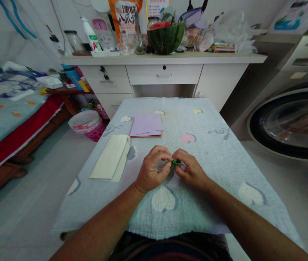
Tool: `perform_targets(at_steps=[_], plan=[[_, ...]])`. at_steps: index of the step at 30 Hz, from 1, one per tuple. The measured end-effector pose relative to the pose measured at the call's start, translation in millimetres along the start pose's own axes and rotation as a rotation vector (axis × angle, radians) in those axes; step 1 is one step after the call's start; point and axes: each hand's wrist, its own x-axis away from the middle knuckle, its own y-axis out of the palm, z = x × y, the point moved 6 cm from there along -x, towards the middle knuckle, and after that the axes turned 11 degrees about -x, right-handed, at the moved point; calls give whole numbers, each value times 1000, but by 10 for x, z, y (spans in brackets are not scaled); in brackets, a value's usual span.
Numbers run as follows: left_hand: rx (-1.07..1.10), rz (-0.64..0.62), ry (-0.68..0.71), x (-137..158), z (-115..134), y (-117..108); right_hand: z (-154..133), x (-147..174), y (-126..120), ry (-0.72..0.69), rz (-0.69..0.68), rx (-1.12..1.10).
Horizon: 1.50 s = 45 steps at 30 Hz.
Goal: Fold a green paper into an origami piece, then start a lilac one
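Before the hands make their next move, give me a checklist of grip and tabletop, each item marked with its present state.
1. Left hand on the small bright-green piece: ok, fingertips at its left end.
2. Right hand on that piece: ok, fingertips at its right end.
3. Green piece's full outline visible: not ok, fingers cover part of it.
4. Flat stack of square lilac sheets clear of both hands: ok, it lies beyond the left hand.
5. Folded pale yellow-green sheet apart from the lilac stack: cannot tell, their corners nearly meet.
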Motion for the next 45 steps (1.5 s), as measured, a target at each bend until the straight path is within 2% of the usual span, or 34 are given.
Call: perform_targets(at_steps=[14, 25, 45], plan=[[-27, -40, 68, 0, 48, 25, 7, -6, 40, 20, -41, 40], [-45, -73, 59, -3, 54, 60, 15, -1, 62, 24, -65, 97], [-24, -52, 37, -96, 56, 23, -28, -20, 101, 1, -79, 140]])
